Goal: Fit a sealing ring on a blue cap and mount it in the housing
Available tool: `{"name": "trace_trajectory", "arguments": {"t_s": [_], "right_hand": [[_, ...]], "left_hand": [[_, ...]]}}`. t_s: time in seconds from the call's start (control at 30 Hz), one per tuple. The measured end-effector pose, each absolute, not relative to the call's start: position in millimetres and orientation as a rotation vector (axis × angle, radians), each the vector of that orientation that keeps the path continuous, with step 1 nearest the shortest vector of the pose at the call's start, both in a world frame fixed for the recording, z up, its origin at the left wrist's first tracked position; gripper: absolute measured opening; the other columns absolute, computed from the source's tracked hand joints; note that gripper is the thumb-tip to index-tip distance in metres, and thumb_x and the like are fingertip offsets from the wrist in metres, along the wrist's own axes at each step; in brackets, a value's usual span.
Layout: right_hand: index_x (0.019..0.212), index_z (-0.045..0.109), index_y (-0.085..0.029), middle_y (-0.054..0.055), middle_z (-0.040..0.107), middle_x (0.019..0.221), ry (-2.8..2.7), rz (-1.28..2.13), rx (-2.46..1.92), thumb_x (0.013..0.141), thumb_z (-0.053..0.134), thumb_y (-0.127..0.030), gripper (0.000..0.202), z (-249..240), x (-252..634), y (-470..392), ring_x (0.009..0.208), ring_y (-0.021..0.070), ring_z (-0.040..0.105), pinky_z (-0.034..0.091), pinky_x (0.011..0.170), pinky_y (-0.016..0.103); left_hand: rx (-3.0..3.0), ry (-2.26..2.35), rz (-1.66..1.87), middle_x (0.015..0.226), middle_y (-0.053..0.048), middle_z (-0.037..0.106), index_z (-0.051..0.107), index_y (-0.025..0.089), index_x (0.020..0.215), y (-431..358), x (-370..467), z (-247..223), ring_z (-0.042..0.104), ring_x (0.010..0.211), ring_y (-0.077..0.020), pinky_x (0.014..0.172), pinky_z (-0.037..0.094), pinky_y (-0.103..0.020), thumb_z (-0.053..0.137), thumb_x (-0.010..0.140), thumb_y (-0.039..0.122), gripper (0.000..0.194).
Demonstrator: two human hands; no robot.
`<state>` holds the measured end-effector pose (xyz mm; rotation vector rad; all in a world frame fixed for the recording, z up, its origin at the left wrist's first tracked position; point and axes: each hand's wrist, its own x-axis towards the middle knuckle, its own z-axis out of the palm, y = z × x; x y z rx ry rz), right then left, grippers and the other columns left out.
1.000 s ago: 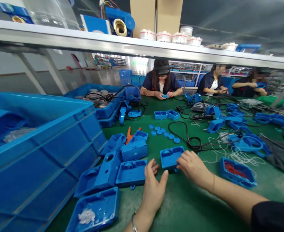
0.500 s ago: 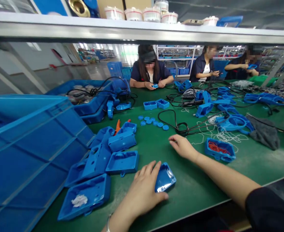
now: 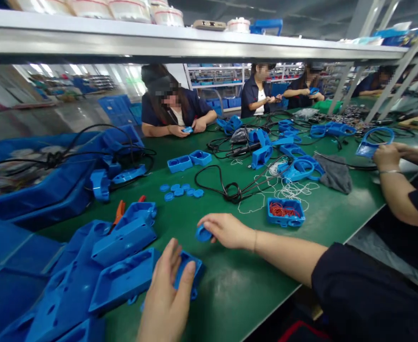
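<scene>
Between the fingertips of my right hand (image 3: pixel 226 230) is a round blue cap (image 3: pixel 204 233), held just above the green table. My left hand (image 3: pixel 171 289) has its thumb and fingers apart, beside a small open blue box (image 3: pixel 194 273) that it partly covers. Farther forward lie several loose round blue caps (image 3: pixel 179 192). Left of my left hand sits a larger open blue housing (image 3: pixel 123 280), with more blue housings around it. To the right of my right hand, a blue box (image 3: pixel 286 221) holds red rings (image 3: pixel 283 209).
Orange-handled pliers (image 3: pixel 119 213) lie behind the housings. A black cable (image 3: pixel 233 192) and white string (image 3: pixel 296 189) spread across the middle. Large blue bins (image 3: pixel 13 270) stand left. A neighbour's hands (image 3: pixel 389 156) hold a blue part at right; a shelf (image 3: pixel 159 42) crosses above.
The view has turned to the right. My right hand now has a round blue cap in its fingers. My left hand has tilted up, thumb raised, beside the small box.
</scene>
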<state>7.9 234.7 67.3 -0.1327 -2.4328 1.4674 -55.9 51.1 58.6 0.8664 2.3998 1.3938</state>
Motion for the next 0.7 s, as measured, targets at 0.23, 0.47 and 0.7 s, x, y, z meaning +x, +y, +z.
{"name": "trace_trajectory", "arguments": {"t_s": [0.23, 0.47, 0.7], "right_hand": [[0.111, 0.057, -0.027, 0.002, 0.062, 0.098, -2.409, 0.972, -0.424, 0.091, 0.045, -0.029, 0.023, 61.8, 90.4, 250.4, 0.094, 0.0161, 0.058, 0.049, 0.084, 0.027], [0.074, 0.066, -0.019, 0.008, 0.061, 0.078, -2.613, 0.301, -0.955, 0.086, 0.049, -0.029, 0.023, 37.7, 141.4, 368.5, 0.073, 0.0192, 0.057, 0.046, 0.076, 0.032], [0.056, 0.056, -0.02, 0.007, 0.056, 0.063, -2.794, 0.089, -0.932, 0.076, 0.057, -0.023, 0.021, 22.9, 144.0, 389.0, 0.062, 0.0194, 0.053, 0.045, 0.071, 0.033]], "left_hand": [[0.175, 1.25, 1.629, 0.109, -0.012, 0.063, 0.054, 0.011, 0.112, 125.1, -14.2, 60.1, 0.065, 0.091, -0.0189, 0.088, 0.052, -0.031, 0.059, 0.083, 0.027, 0.034], [0.015, 1.241, 1.611, 0.094, -0.009, 0.067, 0.055, 0.013, 0.105, 132.3, -13.4, 44.2, 0.068, 0.084, -0.0203, 0.071, 0.058, -0.026, 0.064, 0.079, 0.021, 0.028], [0.04, 1.177, 1.674, 0.09, -0.012, 0.068, 0.058, 0.009, 0.101, 118.1, -13.5, 37.4, 0.067, 0.083, -0.0189, 0.073, 0.057, -0.027, 0.062, 0.081, 0.026, 0.026]]}}
